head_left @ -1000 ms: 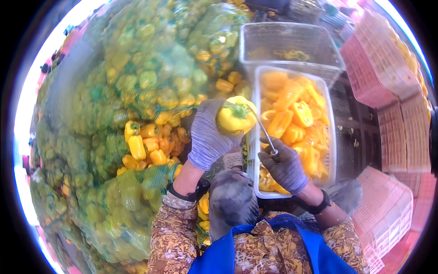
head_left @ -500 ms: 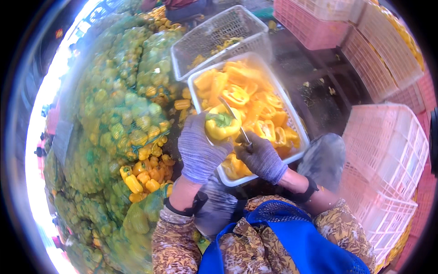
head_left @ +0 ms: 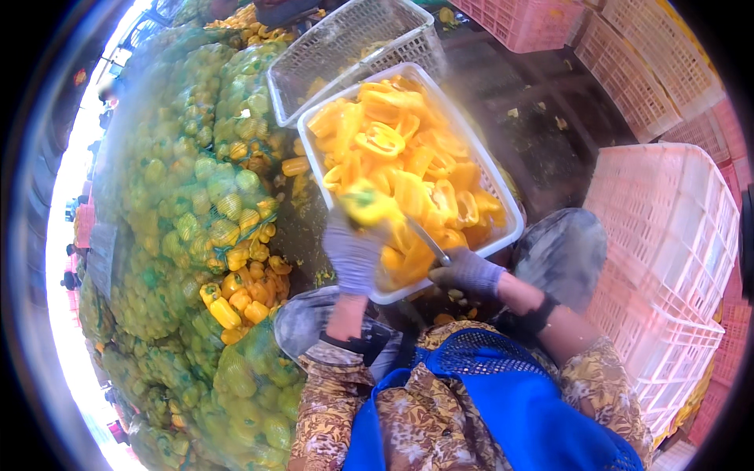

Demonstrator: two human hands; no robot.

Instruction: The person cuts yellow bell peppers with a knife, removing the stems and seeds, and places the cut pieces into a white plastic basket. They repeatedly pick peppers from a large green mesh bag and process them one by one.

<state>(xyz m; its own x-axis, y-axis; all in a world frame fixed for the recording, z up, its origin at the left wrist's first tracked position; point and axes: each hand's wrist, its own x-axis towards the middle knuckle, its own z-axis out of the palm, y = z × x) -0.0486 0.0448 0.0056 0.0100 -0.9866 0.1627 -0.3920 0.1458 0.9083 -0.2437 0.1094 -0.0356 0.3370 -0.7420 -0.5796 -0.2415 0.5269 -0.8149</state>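
Note:
My gloved left hand (head_left: pixel 352 253) is closed around a whole yellow pepper (head_left: pixel 369 206) with a green stem, blurred by motion, over the near left part of a white crate (head_left: pixel 510 217). My gloved right hand (head_left: pixel 466 273) grips a knife (head_left: pixel 426 239) by its handle at the crate's near edge, the blade pointing up and left toward the pepper. Whether blade and pepper touch is unclear. The crate is heaped with cut yellow pepper pieces (head_left: pixel 381 139).
Green mesh sacks of peppers (head_left: pixel 165 220) pile up on the left, with loose yellow peppers (head_left: pixel 255 298) beside them. An empty-looking translucent crate (head_left: pixel 294 71) stands beyond the full one. Pink crates (head_left: pixel 652 235) are stacked at right. My knees (head_left: pixel 561 239) flank the crate.
The view has swung, showing more floor on the right. The pepper in my left hand has moved down over the crate, and my right hand with the knife has shifted slightly right.

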